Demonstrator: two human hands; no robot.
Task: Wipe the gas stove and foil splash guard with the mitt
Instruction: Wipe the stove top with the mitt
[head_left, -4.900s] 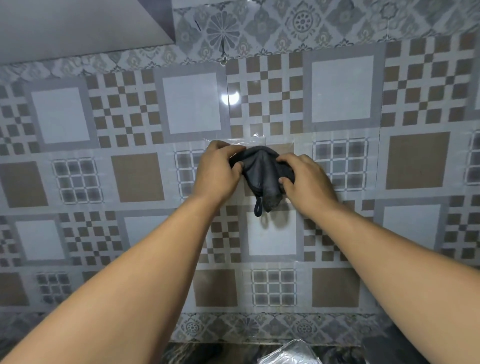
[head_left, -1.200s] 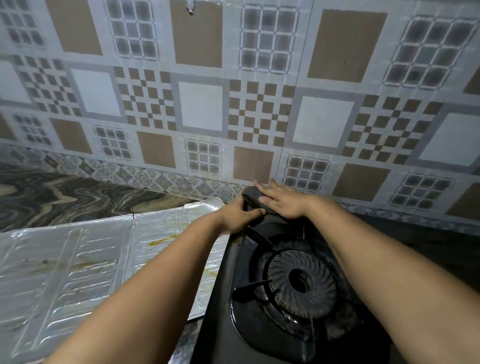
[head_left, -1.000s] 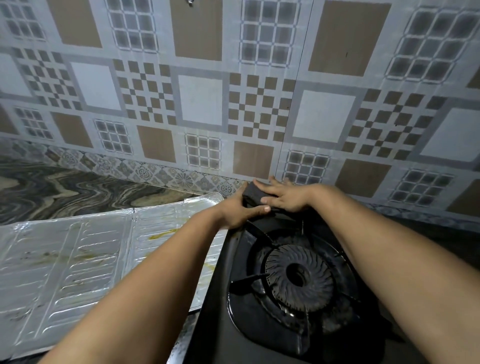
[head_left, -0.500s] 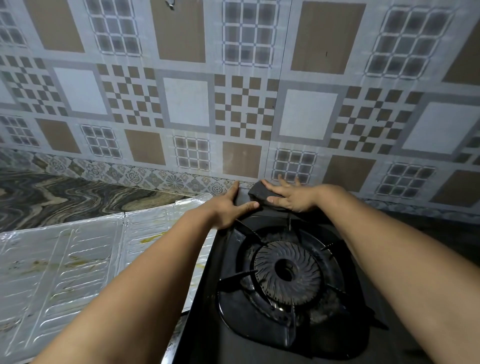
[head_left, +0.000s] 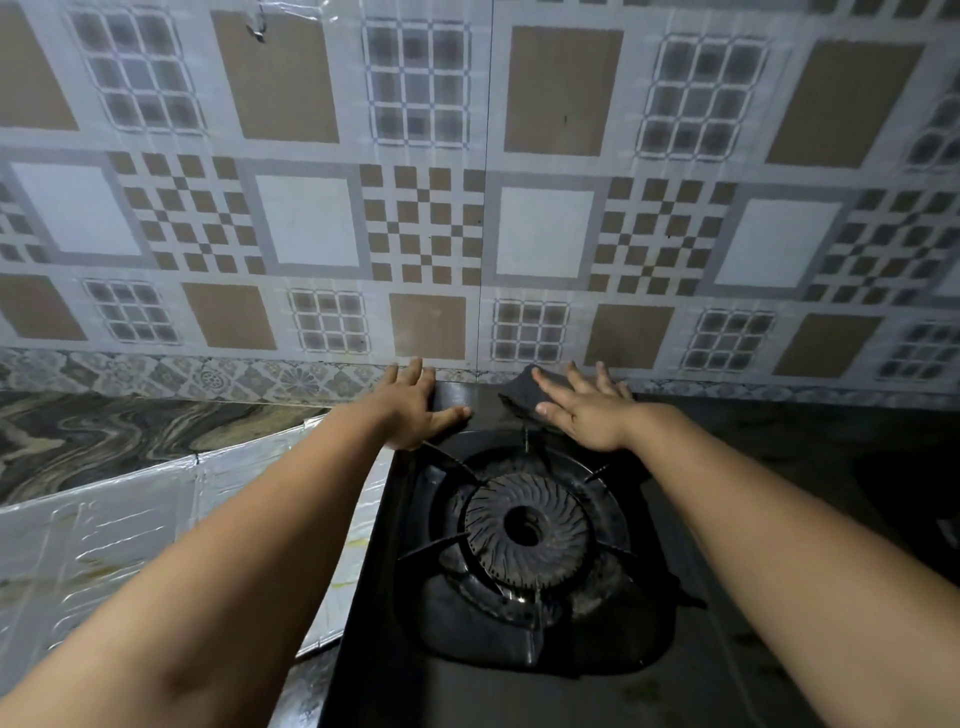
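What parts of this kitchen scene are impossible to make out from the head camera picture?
- Mitt: mostly covered by the right hand; only its far-left corner shows.
- Gas stove: its front and right side are cut off by the frame edges; no knobs are visible.
- Foil splash guard: runs past the left edge, and the left forearm hides part of it.
- Dark round shape at the right edge: too dim to identify.

Dark mitt (head_left: 522, 391) flat on black gas stove (head_left: 524, 675) rear edge, foil splash guard (head_left: 104, 530) left
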